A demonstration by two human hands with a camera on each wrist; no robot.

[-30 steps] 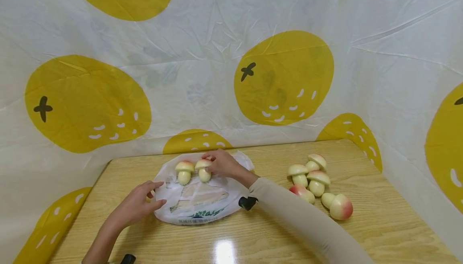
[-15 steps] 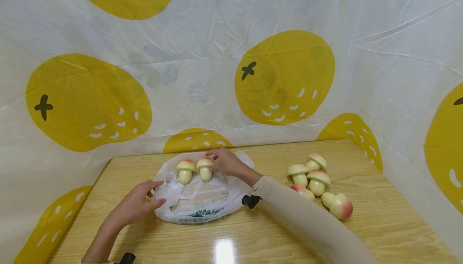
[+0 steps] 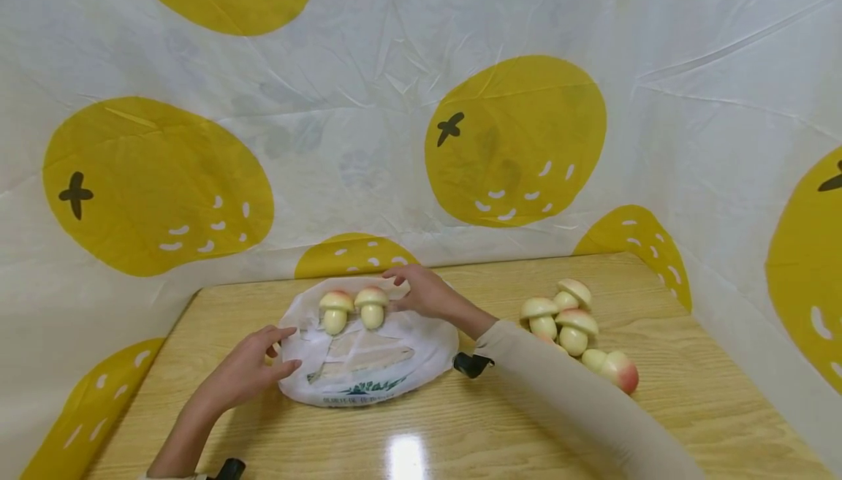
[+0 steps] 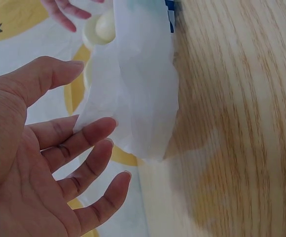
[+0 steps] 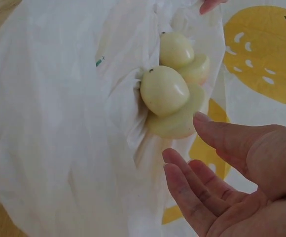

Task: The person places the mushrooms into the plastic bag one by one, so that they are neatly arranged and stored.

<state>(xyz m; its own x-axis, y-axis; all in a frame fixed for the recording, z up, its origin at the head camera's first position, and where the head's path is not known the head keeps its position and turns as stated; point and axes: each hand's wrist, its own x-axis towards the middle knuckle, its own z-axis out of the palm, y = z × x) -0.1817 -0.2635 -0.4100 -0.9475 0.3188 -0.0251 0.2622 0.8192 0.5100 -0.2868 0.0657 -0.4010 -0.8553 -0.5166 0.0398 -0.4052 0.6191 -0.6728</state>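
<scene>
A crumpled white plastic bag (image 3: 430,341) with green print lies on the table. Two cream toy mushrooms with reddish caps, the left one (image 3: 336,312) and the right one (image 3: 371,308), rest side by side on its far part, caps pointing away. My right hand (image 3: 424,294) hovers just right of the right mushroom, fingers parted, nothing between them; the right wrist view shows a gap between thumb and that mushroom (image 5: 164,90). At the bag's left edge my left hand (image 3: 246,367) stays with loosely bent fingers; in the left wrist view its fingertips overlap the bag (image 4: 148,84).
Several more toy mushrooms (image 3: 575,332) lie in a cluster on the right of the wooden table (image 3: 316,443), one (image 3: 621,372) partly behind the right sleeve (image 3: 566,392). A white curtain (image 3: 355,166) with yellow fruit prints stands behind the table and along its sides.
My right hand has let go of the right mushroom and drawn off to the right, its fingers spreading. Both mushrooms stay on the bag. The left hand has hardly moved.
</scene>
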